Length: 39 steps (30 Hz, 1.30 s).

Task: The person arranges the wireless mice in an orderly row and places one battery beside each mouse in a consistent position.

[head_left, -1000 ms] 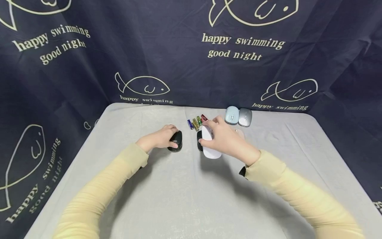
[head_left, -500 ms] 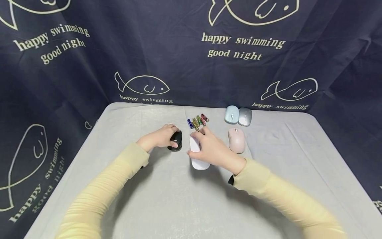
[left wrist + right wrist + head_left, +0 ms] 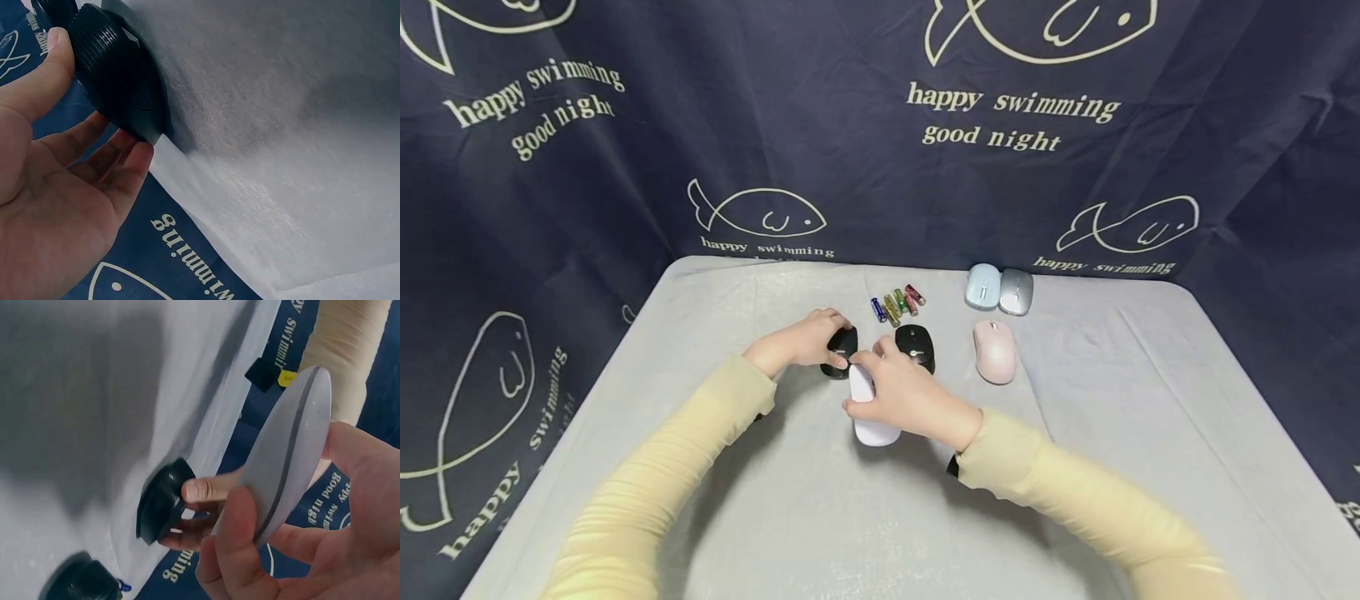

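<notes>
My left hand [image 3: 811, 339] grips a black computer mouse [image 3: 844, 342] by its sides on the pale tabletop. In the left wrist view, thumb and fingertips touch the ribbed black mouse [image 3: 122, 72] from two sides. My right hand [image 3: 917, 392] holds a white mouse [image 3: 876, 429] above the table, just right of and nearer than the left hand. The right wrist view has the white mouse [image 3: 290, 450] edge-on between thumb and fingers, with a grey line along its side. Behind the right hand sits a second black mouse [image 3: 914, 340], partly covered by it.
Several small coloured batteries [image 3: 897, 304] lie in a group behind the hands. A pink mouse [image 3: 995, 352] rests to the right. At the back edge a light blue mouse [image 3: 982, 287] and a grey mouse [image 3: 1017, 292] lie side by side. A dark printed curtain [image 3: 880, 167] surrounds the table.
My right hand has carried the white mouse leftward and nearer, towards the left hand, uncovering the pink mouse and most of the second black mouse. The left hand keeps its place.
</notes>
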Motion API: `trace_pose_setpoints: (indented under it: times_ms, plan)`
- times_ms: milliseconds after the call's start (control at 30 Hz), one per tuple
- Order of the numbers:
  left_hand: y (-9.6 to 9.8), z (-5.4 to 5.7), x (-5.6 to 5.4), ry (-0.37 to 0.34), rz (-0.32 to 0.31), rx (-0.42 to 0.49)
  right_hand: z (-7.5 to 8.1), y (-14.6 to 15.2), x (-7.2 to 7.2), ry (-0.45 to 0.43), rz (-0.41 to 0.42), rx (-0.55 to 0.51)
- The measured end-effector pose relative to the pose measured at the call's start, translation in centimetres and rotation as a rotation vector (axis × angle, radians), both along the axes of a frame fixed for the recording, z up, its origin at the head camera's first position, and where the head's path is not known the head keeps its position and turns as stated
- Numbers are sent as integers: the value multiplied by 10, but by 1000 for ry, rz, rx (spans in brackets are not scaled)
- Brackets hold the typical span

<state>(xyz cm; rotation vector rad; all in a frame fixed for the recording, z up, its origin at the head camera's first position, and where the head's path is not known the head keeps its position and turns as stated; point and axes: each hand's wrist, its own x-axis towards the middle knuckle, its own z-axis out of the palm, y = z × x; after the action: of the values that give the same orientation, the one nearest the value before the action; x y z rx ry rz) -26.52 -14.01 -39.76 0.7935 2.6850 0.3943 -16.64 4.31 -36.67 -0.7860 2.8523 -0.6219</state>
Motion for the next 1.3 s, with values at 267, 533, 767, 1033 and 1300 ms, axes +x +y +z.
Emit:
trace_pose_setpoints:
  times_ms: [267,533,767,1033,1300]
  plan:
    - [0,0,-3,-15,14,15,-12,-13,7,-22,23,25]
    - [1,0,-5,-31,21,-11,-27,-25,12,-28,28,61]
    - [1,0,-3,-19,20,-14,-36,-33,16,-28,25,74]
    - [2,-1,-2,-21,19,-15,-47,-43,15,-19,-14,138]
    - [2,-2,-3,-25,27,-19,-52,-51,14,-20,-19,140]
